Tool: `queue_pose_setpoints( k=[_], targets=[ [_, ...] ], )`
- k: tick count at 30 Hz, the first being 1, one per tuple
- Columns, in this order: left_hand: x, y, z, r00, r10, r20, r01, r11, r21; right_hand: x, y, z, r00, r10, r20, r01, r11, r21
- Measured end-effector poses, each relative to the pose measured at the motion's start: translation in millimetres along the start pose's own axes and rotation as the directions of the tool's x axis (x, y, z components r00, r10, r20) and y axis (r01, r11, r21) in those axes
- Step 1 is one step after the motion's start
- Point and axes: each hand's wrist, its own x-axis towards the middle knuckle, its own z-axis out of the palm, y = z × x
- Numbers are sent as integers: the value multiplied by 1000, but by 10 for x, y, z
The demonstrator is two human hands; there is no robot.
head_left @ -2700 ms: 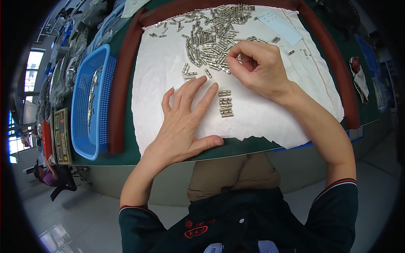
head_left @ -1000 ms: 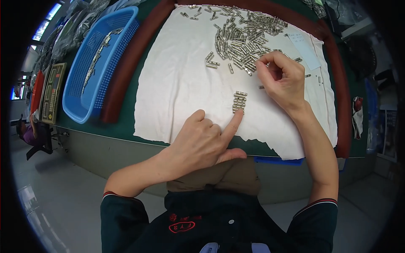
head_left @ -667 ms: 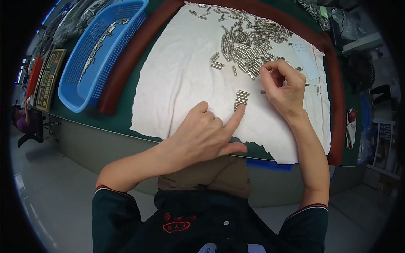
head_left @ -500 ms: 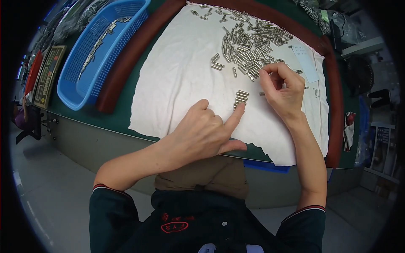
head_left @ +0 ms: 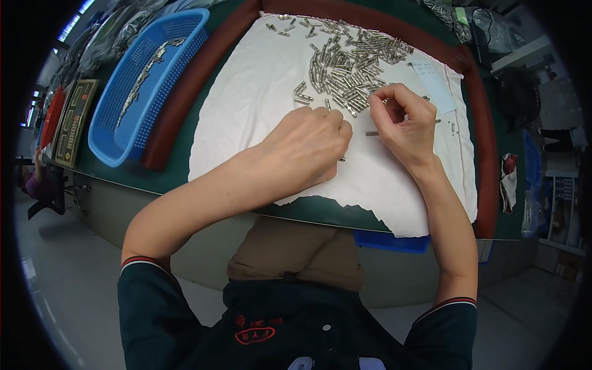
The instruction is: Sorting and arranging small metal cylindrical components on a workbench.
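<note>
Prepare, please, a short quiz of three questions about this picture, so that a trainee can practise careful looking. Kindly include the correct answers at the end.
1. True or false: the blue basket stands to the left of the white cloth.
2. Where is the pale blue paper slip? A) inside the basket; B) on the right part of the cloth; C) on the floor.
3. Which hand curls its thumb and forefinger into a loop beside the pile of metal pieces?

Key:
1. True.
2. B.
3. The right hand; whether its fingers hold a piece cannot be told.
</note>
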Motion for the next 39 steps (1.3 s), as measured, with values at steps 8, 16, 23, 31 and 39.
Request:
queue_pose_setpoints(
  k=[8,16,23,31,39],
  targets=[
    [88,148,57,985,62,160,-120,916,383,35,14,-51,997,-71,-36,70,997,-19],
    [78,248,133,985,38,166,-142,721,678,14,-4,-45,999,-38,-36,38,999,-7],
    [129,310,112,953,56,298,-273,586,763,-10,-39,-41,1000,-14,-4,14,1000,-3],
    [247,164,-60,921,81,382,-307,754,580,34,11,-39,1000,12,5,-12,999,-36],
    [195,-36,-135,927,-3,375,-49,990,129,18,-98,-132,989,12,147,-8,1000,-26]
  ],
)
